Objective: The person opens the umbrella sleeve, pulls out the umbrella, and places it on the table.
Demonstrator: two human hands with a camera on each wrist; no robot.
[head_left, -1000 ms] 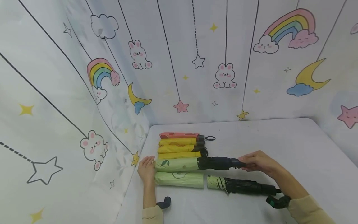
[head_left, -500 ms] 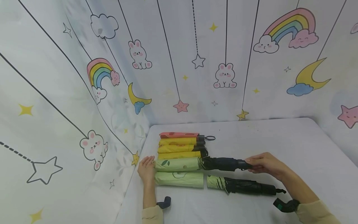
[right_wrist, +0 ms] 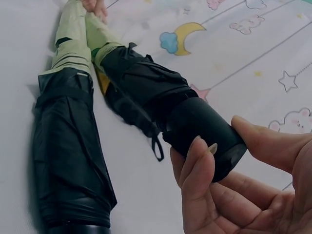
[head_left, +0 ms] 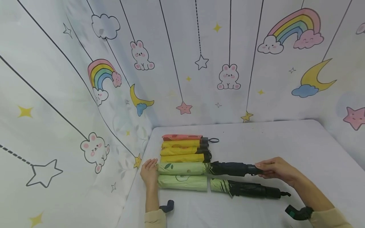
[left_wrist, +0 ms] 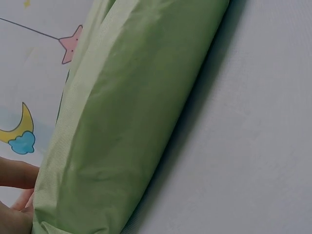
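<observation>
My right hand (head_left: 275,169) pinches the black handle end of a folded umbrella (head_left: 228,168) between thumb and fingers. The umbrella's far part sits inside a light green sleeve (head_left: 182,168) with leaf prints; black and striped fabric shows at its mouth. My left hand (head_left: 149,172) holds the closed left end of that sleeve. In the left wrist view the green sleeve (left_wrist: 131,112) fills the middle, with the left fingers (left_wrist: 17,173) partly hidden behind it. In the right wrist view the thumb (right_wrist: 268,144) and fingers grip the round black handle (right_wrist: 204,126).
In front lies an empty-looking second green sleeve (head_left: 182,183), with another folded black and green umbrella (head_left: 253,189) to its right. Behind lie several yellow sleeved umbrellas (head_left: 181,151) and a red one (head_left: 182,137) with a wrist loop. A patterned curtain (head_left: 199,95) rises behind the white table (head_left: 256,139).
My right hand has moved to the right with the umbrella's handle, and more of the umbrella shows outside the sleeve. The left hand has stayed at the sleeve's end.
</observation>
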